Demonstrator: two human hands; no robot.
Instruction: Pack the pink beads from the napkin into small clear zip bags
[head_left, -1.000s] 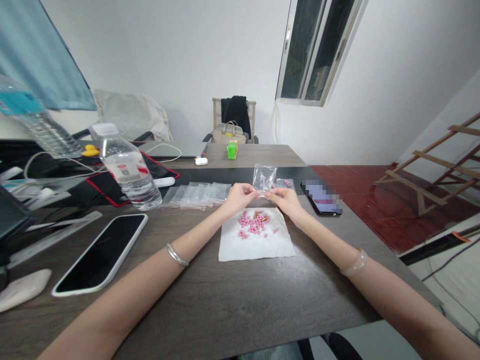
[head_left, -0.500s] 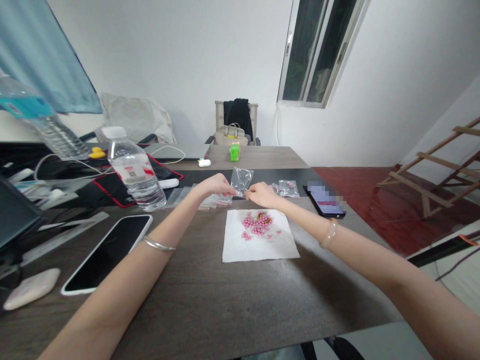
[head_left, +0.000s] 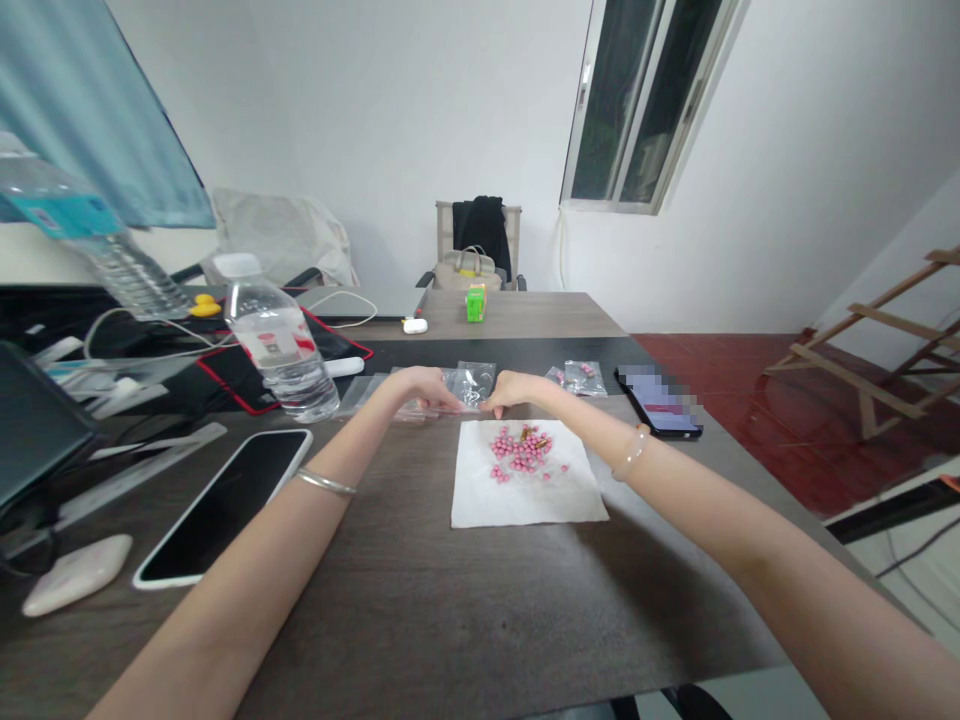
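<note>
A small clear plastic bag (head_left: 475, 380) lies low over the dark strip of the table, between my two hands. My left hand (head_left: 430, 388) is closed at the bag's near left edge. At its near right edge, the closed fingers of my right hand (head_left: 516, 390) pinch the plastic. Just nearer to me, pink beads (head_left: 517, 452) are heaped on a white paper napkin (head_left: 480, 505). More flat clear bags (head_left: 367, 393) lie partly under my left hand and wrist. Right of my right hand are small bags holding pink beads (head_left: 586, 376).
A black phone (head_left: 660, 405) lies on the right and a white-edged phone (head_left: 225, 510) on the left. Water bottles (head_left: 281, 345) stand at the left beside cables and a laptop (head_left: 37, 420). A green box (head_left: 475, 303) and white case (head_left: 415, 326) sit farther back.
Both hands have come down slightly toward the table. The bag between them stood more upright before and now lies flatter. The whole view has shifted a little.
</note>
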